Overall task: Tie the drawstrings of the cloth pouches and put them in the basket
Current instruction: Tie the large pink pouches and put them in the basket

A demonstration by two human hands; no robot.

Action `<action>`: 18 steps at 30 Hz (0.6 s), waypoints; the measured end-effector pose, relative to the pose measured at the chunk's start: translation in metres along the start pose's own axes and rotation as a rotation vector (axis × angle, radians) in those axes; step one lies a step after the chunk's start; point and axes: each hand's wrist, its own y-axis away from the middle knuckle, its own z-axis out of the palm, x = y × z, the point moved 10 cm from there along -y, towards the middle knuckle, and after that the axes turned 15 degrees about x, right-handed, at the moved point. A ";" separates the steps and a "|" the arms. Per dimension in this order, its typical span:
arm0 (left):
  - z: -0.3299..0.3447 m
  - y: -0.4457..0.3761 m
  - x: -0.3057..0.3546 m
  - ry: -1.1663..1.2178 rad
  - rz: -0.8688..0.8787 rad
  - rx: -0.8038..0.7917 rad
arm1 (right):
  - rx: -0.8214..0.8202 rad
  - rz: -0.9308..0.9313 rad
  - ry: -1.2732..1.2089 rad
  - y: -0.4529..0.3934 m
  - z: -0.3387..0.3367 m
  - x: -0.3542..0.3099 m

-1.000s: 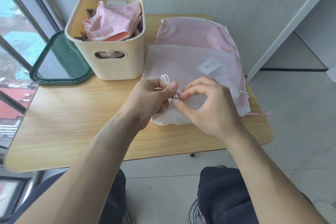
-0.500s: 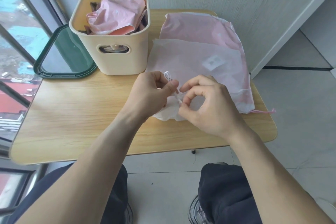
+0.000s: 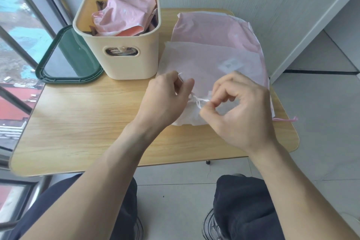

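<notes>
Left hand (image 3: 165,101): fingers curled, pinching a white drawstring (image 3: 198,101) loop.
Right hand (image 3: 239,111): thumb and forefinger pinch the other end — above the pale pouch (image 3: 212,64).

Your left hand (image 3: 165,101) covers the gathered mouth of the pale white cloth pouch (image 3: 210,68); whether its thin white drawstring (image 3: 198,101) is knotted can't be made out. That pouch hides most of the pink cloth pouch (image 3: 212,27) beneath. The cream plastic basket (image 3: 128,64) walls conceal its lower contents. Your right hand's fingertips (image 3: 211,104) blur.
</notes>
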 end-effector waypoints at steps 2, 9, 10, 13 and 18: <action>0.006 0.001 -0.007 0.058 -0.088 -0.066 | -0.022 0.113 -0.063 0.002 -0.001 0.006; 0.007 -0.005 -0.021 0.204 -0.213 -0.190 | -0.525 0.323 0.022 0.030 0.028 0.023; 0.008 -0.005 -0.020 0.195 -0.200 -0.206 | -0.583 0.346 0.040 0.035 0.031 0.026; 0.007 -0.006 -0.020 0.175 -0.169 -0.185 | -0.693 0.392 0.070 0.044 0.033 0.032; -0.005 -0.014 -0.025 0.276 -0.225 -0.125 | -0.746 0.377 0.092 0.046 0.030 0.032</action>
